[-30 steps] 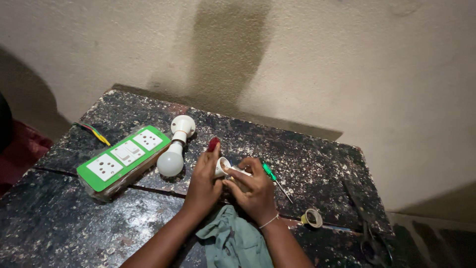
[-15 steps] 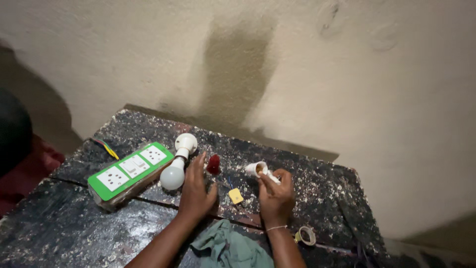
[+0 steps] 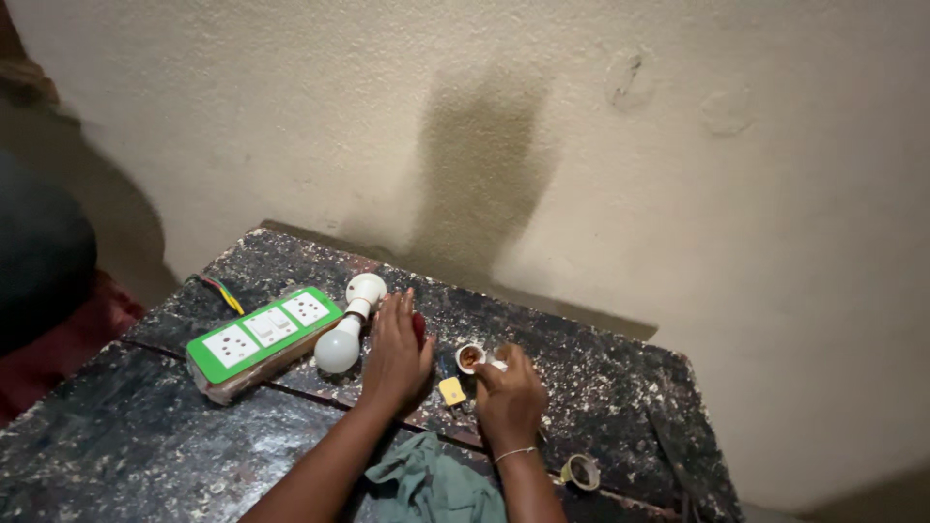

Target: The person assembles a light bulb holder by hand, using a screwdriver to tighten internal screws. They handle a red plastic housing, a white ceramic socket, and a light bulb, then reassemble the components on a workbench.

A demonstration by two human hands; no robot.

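1. The right hand (image 3: 511, 395) is closed around a small white lamp holder (image 3: 471, 357), with the open end turned up so the brown inside shows.
2. The left hand (image 3: 395, 353) lies flat and open on the dark table (image 3: 145, 446), just right of the white bulb (image 3: 338, 351). A red object under its fingers is mostly hidden, and it is not possible to tell what it is.
3. The two hands are apart. A small yellow piece (image 3: 451, 390) lies on the table between them, below the lamp holder.
4. The bulb sits in a white socket (image 3: 365, 289), and the green and white socket board (image 3: 263, 334) is touching the bulb on its left side.
5. A tape roll (image 3: 581, 472) lies near the right wrist, and a green cloth (image 3: 436, 484) is between the forearms.
6. Judgement: holding the lamp holder upright and steady seems best, so that small inner parts do not fall out, and the yellow piece should remain close.
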